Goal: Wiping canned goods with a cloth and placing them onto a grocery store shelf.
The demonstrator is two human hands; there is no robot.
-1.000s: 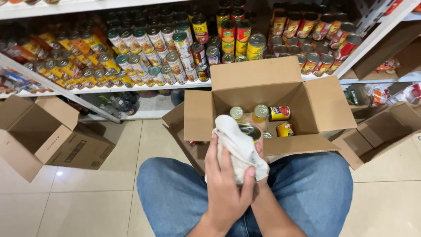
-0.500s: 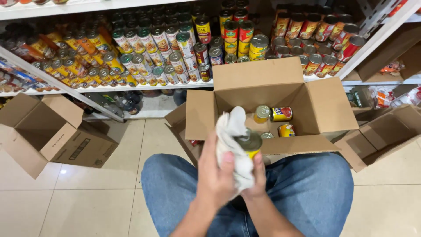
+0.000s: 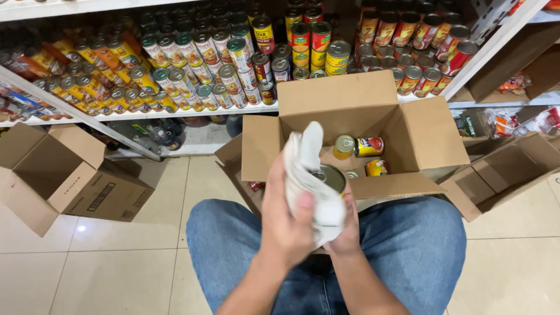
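My left hand grips a white cloth and presses it around a tin can with a silver lid. My right hand holds that can from below and behind, mostly hidden by the cloth. Both hands are over my lap in blue jeans. Just beyond them stands an open cardboard box with a few yellow and red cans lying in its bottom.
Shelves packed with several rows of cans run across the back. An empty open carton lies on the tiled floor at left. More open cartons sit at right, beside packets on a low shelf.
The can has come up out of the box into my hands. The cloth has gone from draped over the hand to wrapped around the can, and my hands have risen slightly.
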